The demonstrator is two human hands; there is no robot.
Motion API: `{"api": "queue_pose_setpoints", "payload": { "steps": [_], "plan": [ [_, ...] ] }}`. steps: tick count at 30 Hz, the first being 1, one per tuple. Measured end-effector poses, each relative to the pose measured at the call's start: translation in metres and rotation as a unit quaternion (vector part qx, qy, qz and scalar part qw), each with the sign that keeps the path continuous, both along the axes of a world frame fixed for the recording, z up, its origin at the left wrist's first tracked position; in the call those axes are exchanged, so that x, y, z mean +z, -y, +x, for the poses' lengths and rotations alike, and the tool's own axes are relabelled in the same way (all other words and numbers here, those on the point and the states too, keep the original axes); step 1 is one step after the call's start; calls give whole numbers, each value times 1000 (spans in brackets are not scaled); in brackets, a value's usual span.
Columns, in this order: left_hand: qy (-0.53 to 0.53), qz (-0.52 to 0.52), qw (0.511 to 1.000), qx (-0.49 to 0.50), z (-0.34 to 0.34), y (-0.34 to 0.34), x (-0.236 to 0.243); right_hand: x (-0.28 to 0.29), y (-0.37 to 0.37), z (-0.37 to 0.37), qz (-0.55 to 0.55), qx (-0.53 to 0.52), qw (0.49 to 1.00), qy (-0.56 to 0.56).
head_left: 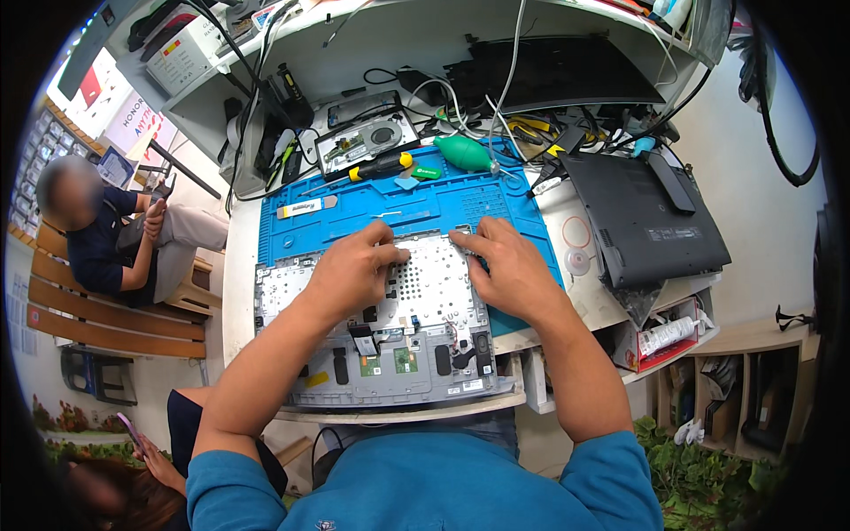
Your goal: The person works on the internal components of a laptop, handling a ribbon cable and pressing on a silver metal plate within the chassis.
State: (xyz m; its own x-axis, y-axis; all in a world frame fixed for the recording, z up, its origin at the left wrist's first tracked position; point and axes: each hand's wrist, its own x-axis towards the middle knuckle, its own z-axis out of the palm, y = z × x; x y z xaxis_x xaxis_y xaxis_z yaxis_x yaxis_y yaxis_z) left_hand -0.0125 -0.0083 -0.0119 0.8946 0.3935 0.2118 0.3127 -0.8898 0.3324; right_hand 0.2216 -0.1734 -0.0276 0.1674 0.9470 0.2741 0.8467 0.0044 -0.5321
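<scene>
A laptop's upper chassis (416, 296) lies inner side up before me, its silver metal plate full of small holes. Along its near edge sit a touchpad board (406, 361) and a black ribbon cable (364, 340). My left hand (354, 270) rests on the plate near its far middle, fingers curled; whatever they may pinch is hidden. My right hand (512, 270) is over the far right corner, index finger stretched to the edge, thumb apart from it, holding nothing visible. The chassis overlaps a blue repair mat (354, 221).
A yellow-black screwdriver (381, 166), a green air blower (465, 153) and a laptop part with a fan (370, 137) lie beyond. A dark laptop cover (646, 217) leans at right. Cables hang overhead. A person sits on a bench (115, 301) at left; another is lower left.
</scene>
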Motion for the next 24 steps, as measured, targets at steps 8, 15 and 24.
{"api": "queue_pose_setpoints", "payload": {
  "steps": [8,15,24],
  "plan": [
    [-28,16,997,-67,3,-23,7,2,0,-2,-7,-3,1000,-3],
    [-28,19,995,-97,5,-32,8,1,-1,-2,-14,-4,1000,11],
    [-19,21,998,-55,3,-20,3,1,-1,-2,-9,-1,1000,11]
  ]
}}
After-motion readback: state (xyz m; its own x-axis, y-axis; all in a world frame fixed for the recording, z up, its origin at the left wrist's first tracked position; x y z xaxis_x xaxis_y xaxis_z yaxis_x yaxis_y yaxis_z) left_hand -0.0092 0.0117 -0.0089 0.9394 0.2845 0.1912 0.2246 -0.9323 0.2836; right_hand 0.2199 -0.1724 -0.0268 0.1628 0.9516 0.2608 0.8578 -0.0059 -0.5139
